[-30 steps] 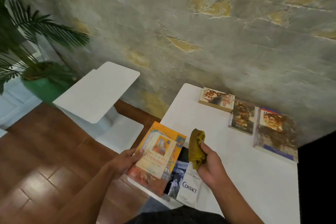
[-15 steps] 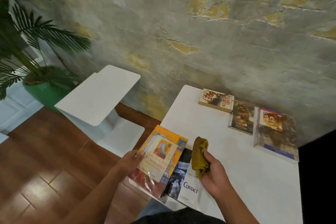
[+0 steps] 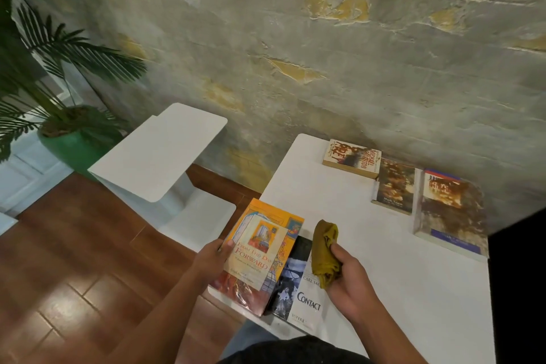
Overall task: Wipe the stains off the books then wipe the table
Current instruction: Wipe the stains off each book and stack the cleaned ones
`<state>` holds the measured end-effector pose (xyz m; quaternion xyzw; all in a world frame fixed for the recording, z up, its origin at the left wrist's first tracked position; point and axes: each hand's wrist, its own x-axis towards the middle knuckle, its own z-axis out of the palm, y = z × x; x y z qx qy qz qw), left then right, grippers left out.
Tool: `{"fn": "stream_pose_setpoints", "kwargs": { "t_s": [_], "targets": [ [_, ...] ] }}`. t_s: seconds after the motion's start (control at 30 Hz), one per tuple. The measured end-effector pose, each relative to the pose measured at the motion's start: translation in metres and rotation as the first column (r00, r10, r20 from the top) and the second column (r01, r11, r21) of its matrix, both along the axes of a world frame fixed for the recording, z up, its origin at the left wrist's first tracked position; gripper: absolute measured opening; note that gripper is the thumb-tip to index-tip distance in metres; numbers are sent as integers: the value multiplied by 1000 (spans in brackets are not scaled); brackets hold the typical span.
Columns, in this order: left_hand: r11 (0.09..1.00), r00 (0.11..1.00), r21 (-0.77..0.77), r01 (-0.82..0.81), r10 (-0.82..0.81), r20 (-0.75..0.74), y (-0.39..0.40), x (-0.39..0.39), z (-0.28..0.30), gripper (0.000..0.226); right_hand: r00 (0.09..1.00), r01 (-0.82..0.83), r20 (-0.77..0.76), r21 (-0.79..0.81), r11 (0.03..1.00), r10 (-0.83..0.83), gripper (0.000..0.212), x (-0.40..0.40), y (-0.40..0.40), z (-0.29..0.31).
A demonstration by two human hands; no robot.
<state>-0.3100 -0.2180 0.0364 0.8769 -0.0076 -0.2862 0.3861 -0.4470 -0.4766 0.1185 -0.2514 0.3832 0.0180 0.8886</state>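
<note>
My left hand [image 3: 213, 257] holds the left edge of an orange book [image 3: 260, 254] at the near left corner of the white table [image 3: 399, 289]. The orange book lies over a black-and-white book titled Contact [image 3: 298, 289]. My right hand [image 3: 350, 284] grips a bunched mustard-yellow cloth [image 3: 324, 251] just above the Contact book. Three stained books lie along the far edge by the wall: a pale paperback [image 3: 351, 158], a dark book [image 3: 394, 185] and a large brown-stained book [image 3: 452, 210].
A low white side table [image 3: 159, 151] stands to the left over a wooden floor [image 3: 65, 260]. A potted palm in a green pot [image 3: 68, 148] is at far left. A rough grey wall [image 3: 325, 53] runs behind the tables. A dark object [image 3: 520, 275] borders the right.
My right hand with the cloth has sunk a little toward the Contact book. The left hand stays on the orange book's edge.
</note>
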Motion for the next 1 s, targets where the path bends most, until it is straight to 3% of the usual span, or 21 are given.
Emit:
{"fn": "stream_pose_setpoints", "kwargs": {
  "t_s": [0.37,0.73,1.0],
  "targets": [
    [988,993,136,-72,59,102,-7,1,-10,43,1000,-14,14,32,999,13,26,-5,2,9],
    [961,958,159,-225,189,217,-17,-10,-4,23,998,39,-43,66,997,-36,26,-4,1,1],
    [952,954,216,-219,162,254,-18,-10,-8,32,997,65,-50,80,995,-61,27,-5,-1,-2]
  ]
}}
